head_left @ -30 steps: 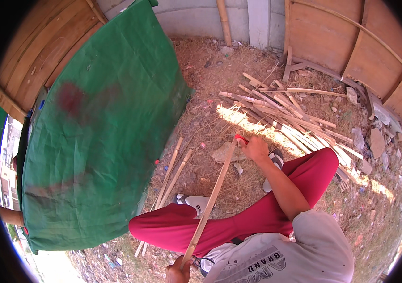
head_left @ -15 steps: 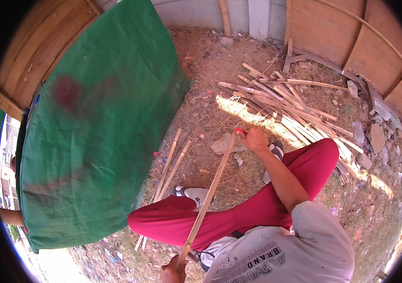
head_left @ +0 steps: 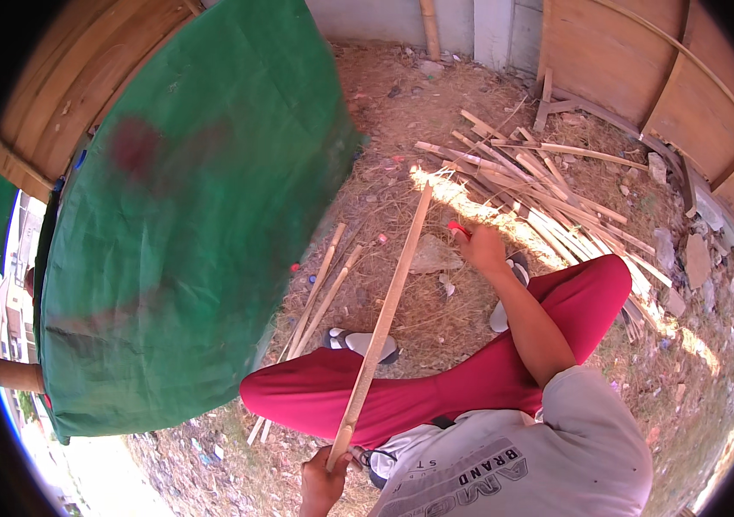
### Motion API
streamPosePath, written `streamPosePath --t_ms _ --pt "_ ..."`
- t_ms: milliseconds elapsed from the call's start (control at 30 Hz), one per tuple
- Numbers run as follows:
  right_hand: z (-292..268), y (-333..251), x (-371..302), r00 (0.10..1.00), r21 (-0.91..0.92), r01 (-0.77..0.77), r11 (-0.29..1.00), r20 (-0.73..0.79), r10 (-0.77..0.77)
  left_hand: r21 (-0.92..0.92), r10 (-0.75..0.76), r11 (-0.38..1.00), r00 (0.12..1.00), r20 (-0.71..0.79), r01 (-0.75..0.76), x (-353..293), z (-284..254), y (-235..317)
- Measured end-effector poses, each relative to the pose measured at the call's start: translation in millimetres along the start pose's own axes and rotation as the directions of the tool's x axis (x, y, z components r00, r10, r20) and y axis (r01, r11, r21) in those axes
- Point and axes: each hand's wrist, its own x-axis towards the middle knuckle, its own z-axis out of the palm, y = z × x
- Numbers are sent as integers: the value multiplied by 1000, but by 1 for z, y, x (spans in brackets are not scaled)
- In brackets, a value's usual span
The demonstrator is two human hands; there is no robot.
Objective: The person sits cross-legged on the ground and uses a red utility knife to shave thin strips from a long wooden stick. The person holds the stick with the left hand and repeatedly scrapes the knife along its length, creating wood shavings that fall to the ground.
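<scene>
I sit on straw-covered ground in red trousers. My left hand at the lower edge grips the near end of a long thin bamboo strip. The strip slants up and away over my left leg, and its far tip lies on the sunlit ground. My right hand is stretched forward just right of the strip and closed on a small red-handled tool. I cannot tell whether the tool touches the strip.
A big green tarp hangs at the left. A pile of split bamboo strips lies ahead on the right. Two loose strips lie beside the tarp. Wooden walls close the back. Another person's arm shows at the far left.
The strip's far end now reaches well past my right hand. The hand was at the strip's tip and now sits off to its right. My left hand still holds the near end.
</scene>
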Motion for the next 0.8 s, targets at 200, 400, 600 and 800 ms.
streamPosePath --t_ms 200,400,600,800 --pt "-26 -22 -12 997 386 67 920 -70 -43 -438 -121 868 955 272 235 50 42 21" --pt "-60 -59 -80 950 509 142 849 171 -261 -530 -54 821 954 295 211 91 66 36" --pt "-60 -78 -132 768 406 442 799 288 -572 -400 110 916 981 161 -37 129 74 65" --pt "-39 -74 -142 713 289 628 723 161 -683 -243 134 966 977 166 -91 152 73 74"
